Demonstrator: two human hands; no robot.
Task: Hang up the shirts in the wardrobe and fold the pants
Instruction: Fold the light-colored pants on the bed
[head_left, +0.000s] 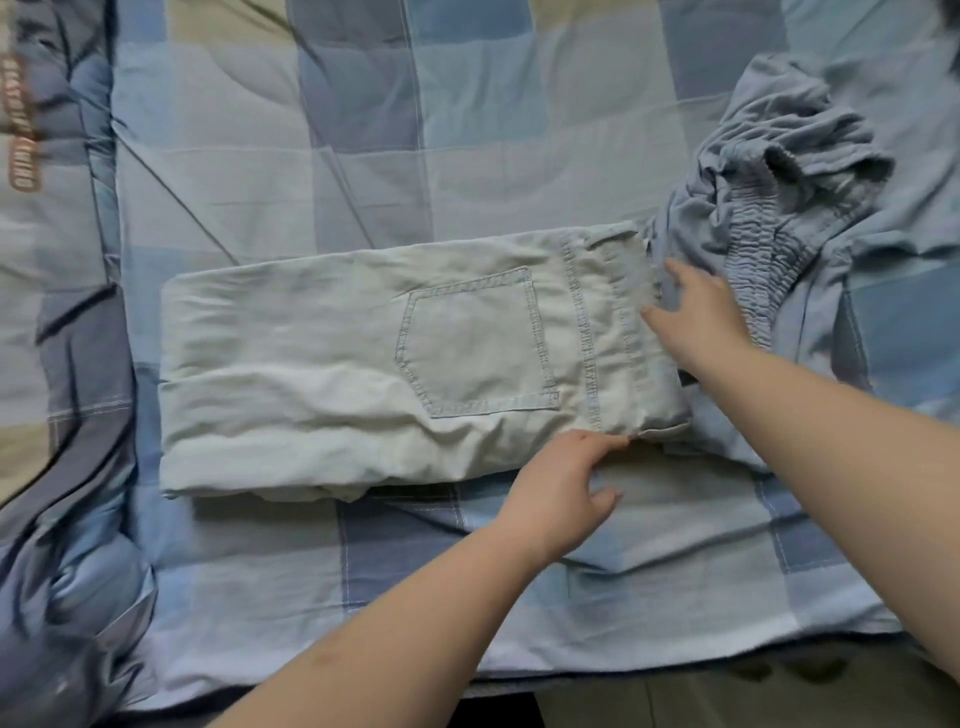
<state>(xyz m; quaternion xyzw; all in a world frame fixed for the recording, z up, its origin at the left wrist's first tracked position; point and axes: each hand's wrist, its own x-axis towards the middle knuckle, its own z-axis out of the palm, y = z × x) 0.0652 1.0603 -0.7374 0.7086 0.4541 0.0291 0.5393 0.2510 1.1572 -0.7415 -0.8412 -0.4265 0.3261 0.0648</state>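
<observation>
Pale green-grey jeans (337, 374) lie folded into a flat rectangle in the middle of the bed, back pocket up and waistband to the right. My left hand (566, 488) rests at the near right corner of the jeans, its fingertips touching the waistband edge and its thumb spread over the sheet. My right hand (701, 317) lies with straight fingers against the far right end of the waistband. A second pair of pants (769, 171), light blue with an elastic waist, lies crumpled just right of the jeans, partly under my right hand.
The bed is covered by a checked sheet (363, 156) in blue, grey and beige. A rumpled quilt (57, 322) runs along the left side. The bed's near edge and a strip of floor (727, 696) show at the bottom right.
</observation>
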